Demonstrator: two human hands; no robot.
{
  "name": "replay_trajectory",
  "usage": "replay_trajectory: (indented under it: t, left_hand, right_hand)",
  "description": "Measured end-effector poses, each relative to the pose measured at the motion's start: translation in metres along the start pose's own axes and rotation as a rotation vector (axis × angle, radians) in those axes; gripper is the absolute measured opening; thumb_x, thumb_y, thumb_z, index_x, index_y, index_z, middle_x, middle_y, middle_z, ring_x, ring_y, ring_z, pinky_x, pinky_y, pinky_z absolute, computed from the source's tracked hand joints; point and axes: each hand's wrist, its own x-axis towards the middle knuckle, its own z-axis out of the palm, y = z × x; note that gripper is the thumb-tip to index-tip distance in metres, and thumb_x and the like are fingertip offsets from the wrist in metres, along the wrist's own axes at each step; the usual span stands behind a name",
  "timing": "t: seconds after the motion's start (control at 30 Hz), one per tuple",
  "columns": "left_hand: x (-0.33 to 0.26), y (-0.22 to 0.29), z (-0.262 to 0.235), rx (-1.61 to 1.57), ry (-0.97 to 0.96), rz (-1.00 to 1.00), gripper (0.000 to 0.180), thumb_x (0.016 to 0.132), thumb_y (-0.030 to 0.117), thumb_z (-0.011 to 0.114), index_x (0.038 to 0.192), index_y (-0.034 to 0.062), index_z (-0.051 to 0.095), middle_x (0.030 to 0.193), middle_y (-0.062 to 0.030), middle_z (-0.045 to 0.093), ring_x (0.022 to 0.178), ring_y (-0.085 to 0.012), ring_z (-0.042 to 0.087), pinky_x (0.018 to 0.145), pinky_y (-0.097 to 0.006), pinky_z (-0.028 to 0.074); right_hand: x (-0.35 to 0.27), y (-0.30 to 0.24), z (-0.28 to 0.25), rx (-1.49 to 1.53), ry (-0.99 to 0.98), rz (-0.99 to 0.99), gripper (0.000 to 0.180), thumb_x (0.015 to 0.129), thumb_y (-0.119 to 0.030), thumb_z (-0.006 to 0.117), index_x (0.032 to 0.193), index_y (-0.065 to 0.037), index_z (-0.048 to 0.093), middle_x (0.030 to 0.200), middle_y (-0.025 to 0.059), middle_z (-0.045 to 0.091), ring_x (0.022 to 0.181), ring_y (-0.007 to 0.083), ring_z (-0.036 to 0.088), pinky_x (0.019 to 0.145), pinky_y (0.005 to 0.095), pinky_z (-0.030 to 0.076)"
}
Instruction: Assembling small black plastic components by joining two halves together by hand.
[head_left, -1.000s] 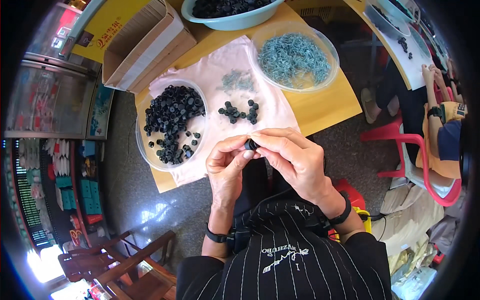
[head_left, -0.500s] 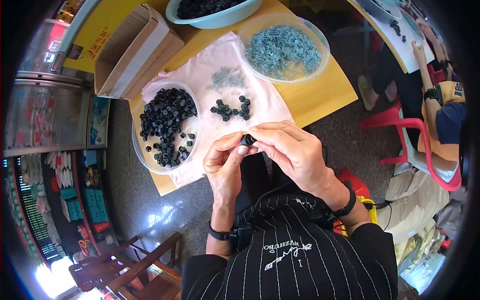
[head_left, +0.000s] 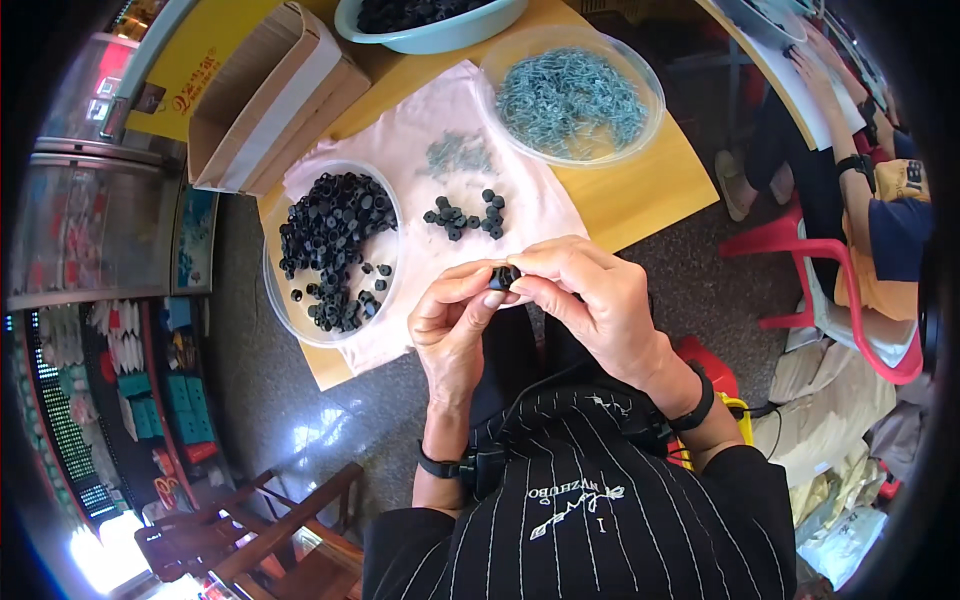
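Observation:
Between the fingertips of both hands is a small black plastic part (head_left: 503, 278), held just past the near edge of the pink cloth (head_left: 420, 100). My left hand (head_left: 452, 315) pinches its left side with thumb and fingers. From the right, my right hand (head_left: 585, 290) closes thumb and index finger on it. Fingers cover much of the part. Ahead on the cloth lies a group of loose black knobs (head_left: 458, 218). Beyond them is a small heap of metal screws or pins (head_left: 460, 153), too small to tell which. A clear round tub of black parts (head_left: 335, 225) stands left.
A clear tub of thin metal pieces (head_left: 570, 100) stands far right on the yellow table (head_left: 650, 190). A pale blue basin (head_left: 430, 38) and an open cardboard box (head_left: 265, 100) are at the back. Another person's arm (head_left: 830, 100) reaches over a table beside a red chair (head_left: 800, 250).
Both hands stay together while the black part has turned slightly in the fingertips. At the right, the other person's arms have shifted over their table.

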Motion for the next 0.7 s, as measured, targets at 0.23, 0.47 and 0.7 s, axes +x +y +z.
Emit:
replay_trajectory:
  t: [0.23, 0.47, 0.7]
  left_hand:
    - [-0.0005, 0.0025, -0.0005, -0.052, -0.033, 0.028, 0.023, 0.085, -0.011, 0.063, 0.106, -0.0016, 0.064, 0.114, -0.0212, 0.061, 0.098, -0.0255, 0.065, 0.085, -0.035, 0.058]
    - [-0.0002, 0.0046, 0.0021, -0.08, -0.049, 0.003, 0.023, 0.085, -0.01, 0.063, 0.106, -0.0022, 0.064, 0.114, -0.0212, 0.062, 0.096, -0.0251, 0.065, 0.084, -0.035, 0.058]
    - [-0.0014, -0.0009, -0.0005, -0.05, -0.01, 0.007, 0.021, 0.085, -0.01, 0.063, 0.105, -0.0025, 0.063, 0.114, -0.0206, 0.061, 0.096, -0.0251, 0.066, 0.084, -0.035, 0.058]
  right_hand:
    - [-0.0025, -0.003, -0.0012, 0.468, -0.031, 0.326, 0.015, 0.084, 0.001, 0.069, 0.099, 0.002, 0.065, 0.094, 0.0095, 0.067, 0.078, 0.0128, 0.069, 0.062, 0.0224, 0.054]
    - [-0.002, -0.0004, -0.0023, 0.48, -0.014, 0.276, 0.02, 0.082, 0.004, 0.069, 0.101, -0.001, 0.067, 0.094, 0.0083, 0.066, 0.079, 0.0122, 0.068, 0.063, 0.0222, 0.055]
    - [-0.0009, 0.0017, -0.0023, 0.014, 0.024, -0.076, 0.027, 0.078, 0.006, 0.071, 0.103, -0.002, 0.069, 0.094, 0.0097, 0.066, 0.079, 0.0196, 0.066, 0.068, 0.0281, 0.055]
